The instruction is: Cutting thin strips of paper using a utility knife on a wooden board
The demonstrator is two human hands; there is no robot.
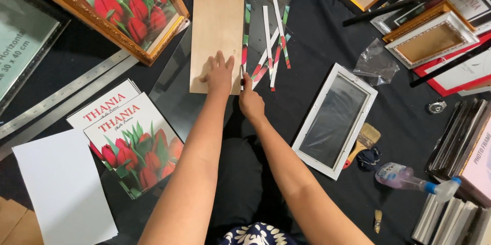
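**Board pinned flat, blade run along its right edge**

Left hand (pixel 220 75) spread flat on tan board (pixel 217 40), fingers (pixel 217 61) splayed wide, gripping nothing, just pressing down near the lower right corner. Right hand (pixel 250 101) closed around a thin tool, probably a knife (pixel 242 76), held against the board's right edge; blade mostly hidden, can't tell the exact kind. Board lying on a glass sheet (pixel 176 97) over black cloth (pixel 317 45), centre of view, long side running away from the body.

Handling, judged: board thin, light, stiff, likely backing board; smooth face, prone to slide on glass, so needs firm downward pressure close to the cut line. Best hold flat-palmed, fingertips kept back from the edge. Picking up easiest by a long edge or corner; bends or dents if levered.

Trimmed strips (pixel 271 45) red, green and white, scattered just right of the board, flimsy, light. Glass fragile, sharp-edged, slippery.

Around: tulip prints (pixel 135 145) near left, steel ruler (pixel 61 97) beyond them, white sheet (pixel 64 189) bottom left, gold frame (pixel 102 5) with tulip picture top left, white frame (pixel 335 120) right, brush (pixel 364 140) and spray bottle (pixel 414 179) beside it.
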